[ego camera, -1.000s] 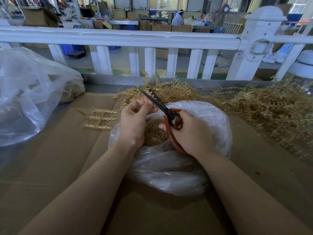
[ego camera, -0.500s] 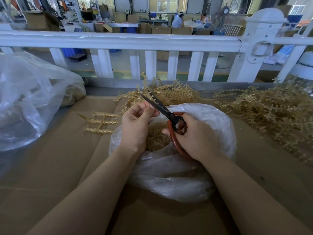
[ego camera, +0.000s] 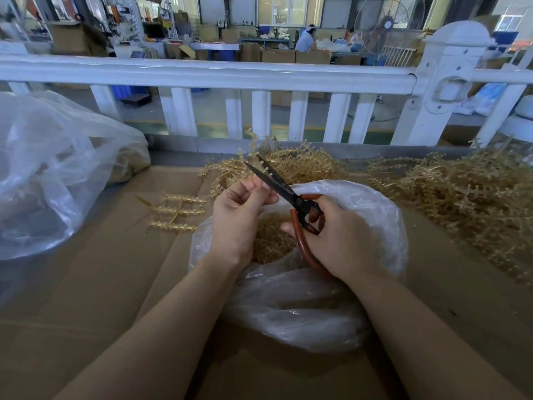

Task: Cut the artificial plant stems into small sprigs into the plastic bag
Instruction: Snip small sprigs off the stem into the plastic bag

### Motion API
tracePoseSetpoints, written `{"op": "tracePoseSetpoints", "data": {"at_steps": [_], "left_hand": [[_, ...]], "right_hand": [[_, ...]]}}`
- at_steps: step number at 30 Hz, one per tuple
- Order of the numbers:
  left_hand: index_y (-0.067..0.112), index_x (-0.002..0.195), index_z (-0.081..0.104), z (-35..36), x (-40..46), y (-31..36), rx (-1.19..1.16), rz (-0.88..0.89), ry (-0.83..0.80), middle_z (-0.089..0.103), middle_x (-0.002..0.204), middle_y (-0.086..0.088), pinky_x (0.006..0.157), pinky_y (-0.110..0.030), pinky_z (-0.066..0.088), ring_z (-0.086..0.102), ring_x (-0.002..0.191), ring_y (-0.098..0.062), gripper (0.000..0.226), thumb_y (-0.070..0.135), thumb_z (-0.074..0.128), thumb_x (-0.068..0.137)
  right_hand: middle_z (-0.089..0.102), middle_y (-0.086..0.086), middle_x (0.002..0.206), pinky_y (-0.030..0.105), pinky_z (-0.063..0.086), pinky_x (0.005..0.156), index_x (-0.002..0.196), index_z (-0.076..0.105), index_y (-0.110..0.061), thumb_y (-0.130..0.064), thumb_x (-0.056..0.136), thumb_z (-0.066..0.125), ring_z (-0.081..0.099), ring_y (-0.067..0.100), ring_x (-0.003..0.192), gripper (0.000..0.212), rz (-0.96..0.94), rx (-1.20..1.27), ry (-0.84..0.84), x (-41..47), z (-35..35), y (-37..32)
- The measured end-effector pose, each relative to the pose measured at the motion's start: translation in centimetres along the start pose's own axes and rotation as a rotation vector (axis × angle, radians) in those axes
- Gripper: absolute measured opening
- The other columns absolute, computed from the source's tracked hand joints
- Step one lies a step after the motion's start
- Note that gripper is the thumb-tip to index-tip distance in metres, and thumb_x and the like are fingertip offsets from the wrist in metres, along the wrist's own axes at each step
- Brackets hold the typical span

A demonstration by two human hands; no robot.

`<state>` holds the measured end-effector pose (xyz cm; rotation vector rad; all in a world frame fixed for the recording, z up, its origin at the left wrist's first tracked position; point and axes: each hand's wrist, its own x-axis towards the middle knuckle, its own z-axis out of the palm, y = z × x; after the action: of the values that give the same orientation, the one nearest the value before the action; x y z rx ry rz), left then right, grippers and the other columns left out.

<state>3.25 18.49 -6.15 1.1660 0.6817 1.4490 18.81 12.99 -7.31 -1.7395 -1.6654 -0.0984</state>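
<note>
Sprigs [ego camera: 271,241] fill plastic bag [ego camera: 375,215]; right hand [ego camera: 343,241] grips scissors [ego camera: 288,194], left hand [ego camera: 239,217] pinches stem [ego camera: 266,171].

White railing [ego camera: 202,75] across; beyond, workshop floor [ego camera: 314,116], cardboard boxes [ego camera: 313,56], standing fan [ego camera: 388,24], bright windows [ego camera: 284,8].

The plastic bag [ego camera: 302,301] sits near centre on cardboard [ego camera: 86,298], cut sprigs [ego camera: 271,241] inside. Stem piles [ego camera: 467,203] lie right and behind; another bag [ego camera: 52,174] left; railing [ego camera: 202,73] farthest.
</note>
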Motion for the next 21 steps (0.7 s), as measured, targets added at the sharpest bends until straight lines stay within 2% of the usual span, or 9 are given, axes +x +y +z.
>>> {"op": "tracePoseSetpoints", "data": {"at_steps": [3, 9, 12, 16, 21], "left_hand": [[0.008, 0.081, 0.068, 0.14, -0.06, 0.09, 0.013, 0.007, -0.003, 0.068, 0.072, -0.003, 0.073, -0.024, 0.056, 0.064, 0.068, -0.011, 0.013, 0.003, 0.063, 0.093], [0.011, 0.079, 0.067, 0.33, -0.26, 0.34, 0.009, 0.004, -0.059, 0.068, 0.071, 0.000, 0.072, -0.023, 0.055, 0.063, 0.069, -0.010, 0.018, 0.000, 0.062, 0.093], [0.010, 0.081, 0.067, 0.36, -0.22, 0.34, 0.022, 0.005, -0.066, 0.068, 0.073, 0.000, 0.072, -0.023, 0.055, 0.063, 0.069, -0.010, 0.017, 0.000, 0.061, 0.093], [0.009, 0.082, 0.066, 0.31, -0.19, 0.18, 0.022, -0.012, -0.053, 0.067, 0.076, -0.004, 0.076, -0.027, 0.055, 0.062, 0.071, -0.013, 0.014, 0.002, 0.062, 0.093], [0.011, 0.082, 0.066, 0.29, -0.09, -0.02, 0.004, 0.001, -0.055, 0.068, 0.076, -0.001, 0.073, -0.024, 0.056, 0.063, 0.069, -0.009, 0.015, 0.002, 0.062, 0.093]], "right_hand": [[0.062, -0.016, 0.084, 0.020, 0.047, 0.062, 0.109, 0.064, -0.023, -0.088, 0.069, 0.041, 0.059, 0.006, 0.072, 0.080, -0.003, -0.008, 0.013, 0.02, -0.05, -0.14], [0.057, -0.020, 0.085, 0.004, 0.031, 0.061, 0.109, 0.065, -0.024, -0.086, 0.070, 0.044, 0.051, 0.001, 0.072, 0.076, -0.005, 0.020, 0.033, -0.03, -0.16, -0.17], [0.061, -0.018, 0.084, 0.003, 0.031, 0.061, 0.107, 0.066, -0.024, -0.087, 0.071, 0.044, 0.051, 0.001, 0.071, 0.075, -0.004, 0.033, 0.027, 0.00, -0.13, -0.16], [0.054, -0.021, 0.078, 0.003, 0.030, 0.057, 0.107, 0.066, -0.027, -0.087, 0.070, 0.045, 0.048, -0.002, 0.069, 0.074, 0.001, 0.089, 0.045, -0.06, -0.12, -0.27], [0.065, -0.012, 0.082, 0.007, 0.037, 0.061, 0.104, 0.066, -0.022, -0.088, 0.069, 0.044, 0.058, 0.005, 0.071, 0.078, -0.010, 0.099, 0.023, -0.04, -0.05, 0.05]]}}
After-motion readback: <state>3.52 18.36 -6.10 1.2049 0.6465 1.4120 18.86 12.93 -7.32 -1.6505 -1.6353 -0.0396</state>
